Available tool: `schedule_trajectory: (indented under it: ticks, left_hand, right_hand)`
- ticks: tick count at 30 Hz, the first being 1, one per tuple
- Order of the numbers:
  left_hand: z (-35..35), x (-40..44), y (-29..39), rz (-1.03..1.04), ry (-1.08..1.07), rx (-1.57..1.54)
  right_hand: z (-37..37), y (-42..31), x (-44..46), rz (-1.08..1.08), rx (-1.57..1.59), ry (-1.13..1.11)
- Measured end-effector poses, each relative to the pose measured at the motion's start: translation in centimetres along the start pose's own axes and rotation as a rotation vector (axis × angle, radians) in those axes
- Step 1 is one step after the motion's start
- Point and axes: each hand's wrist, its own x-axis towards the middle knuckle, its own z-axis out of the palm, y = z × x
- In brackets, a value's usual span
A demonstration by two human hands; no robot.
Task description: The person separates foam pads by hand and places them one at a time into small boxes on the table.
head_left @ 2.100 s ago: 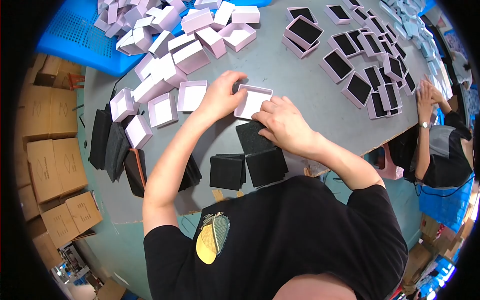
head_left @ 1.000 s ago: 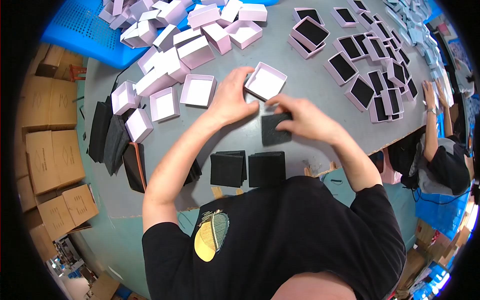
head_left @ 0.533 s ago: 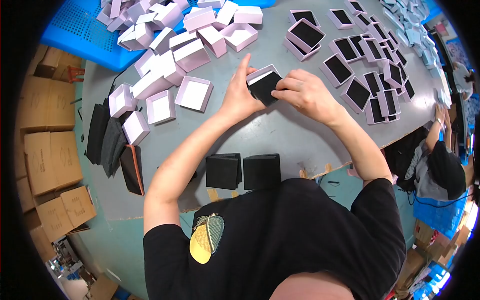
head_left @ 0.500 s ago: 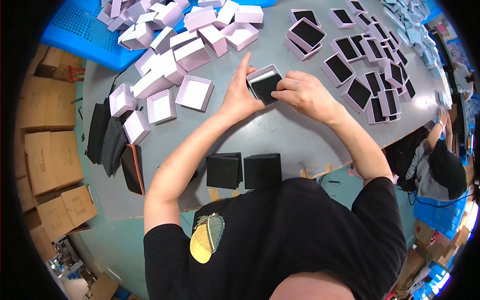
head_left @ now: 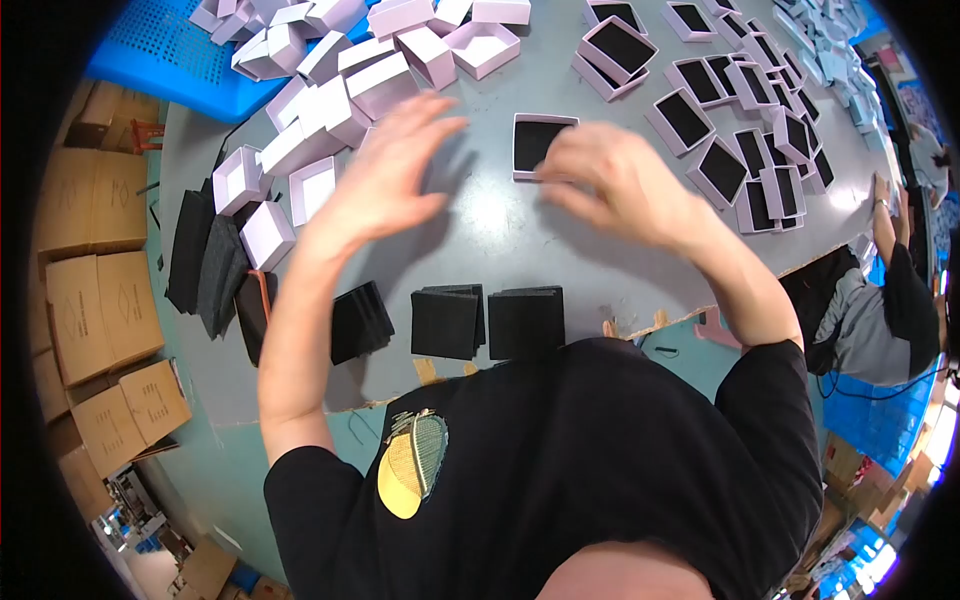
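Head camera now, and the right hand (head_left: pixel 612 180) is curled over the right side of a shallow pale box (head_left: pixel 545 118); blur hides whether the fingertips pinch the rim or merely hover, so no call on that grip. Left hand (head_left: pixel 405 165), well apart from that box, hangs above the grey table (head_left: pixel 470 235), fingers and thumb spread wide, nothing visible between them. And the box itself: sitting on the table, open side up, a black pad (head_left: pixel 529 145) inside, part of it hidden by the knuckles. Judging by that, the step in hand is the finish of fitting 1 pad. The next move seems to call for getting this box across to the lined boxes (head_left: pixel 704 189) on the right, and for the left hand to close on 1 of the heaped boxes (head_left: pixel 342 112) beside it. Nearer the body, 3 stacks: the middle stack (head_left: pixel 445 324), the right stack (head_left: pixel 527 323), and the left stack (head_left: pixel 360 322) close by the forearm. Farther out, a blue basket (head_left: pixel 150 60) upper left, a co-worker (head_left: pixel 868 335) far right.
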Motion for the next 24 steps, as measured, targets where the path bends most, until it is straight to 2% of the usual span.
schedule_trajectory:
  ticks: [1, 3, 5, 10, 12, 13, 15, 18, 19, 20, 22, 24]
  left_hand:
    - [-1.3, -1.2, -0.5, -0.069, -0.036, 0.13]
    - [-2.0, -3.1, -2.1, -0.229, -0.172, 0.346]
    - [-0.9, -3.9, -3.0, -0.158, -0.125, 0.408]
    - [0.7, -3.5, -3.6, -0.004, -0.038, 0.441]
    - [0.8, -2.7, -4.0, -0.036, -0.047, 0.449]
    - [0.8, -2.5, -3.8, -0.052, -0.055, 0.451]
    - [0.4, -2.0, -2.7, -0.075, -0.118, 0.27]
    - [2.8, -2.5, -1.4, -0.083, -0.105, -0.178]
    - [4.3, -2.7, -0.5, -0.096, -0.095, -0.379]
    - [5.7, -2.7, 0.8, -0.102, 0.005, -0.431]
    - [7.5, -2.7, 2.3, -0.1, 0.152, -0.468]
    - [7.6, -2.8, 2.6, -0.244, 0.102, -0.623]
  right_hand:
    - [0.0, -2.0, -0.6, 0.008, 0.097, 0.018]
    - [2.4, -4.8, -2.3, 0.035, 0.109, -0.165]
    - [4.4, -6.3, -3.5, 0.06, 0.068, -0.303]
    - [5.8, -6.9, -4.7, 0.098, 0.194, -0.119]
    - [5.7, -6.8, -4.7, 0.115, 0.266, -0.072]
    - [5.2, -6.7, -4.5, 0.254, 0.424, -0.13]
    - [3.0, -6.0, -3.7, 0.536, 0.742, -0.245]
    - [0.5, -2.7, -2.1, 0.406, 0.728, 0.126]
    - [0.2, -1.5, -1.0, 0.42, 0.666, 0.216]
    - [0.3, -0.5, 0.1, 0.425, 0.52, 0.272]
    - [1.5, 0.9, 2.2, 0.432, 0.568, 0.269]
    - [2.9, 1.9, 3.9, 0.353, 0.494, 0.131]
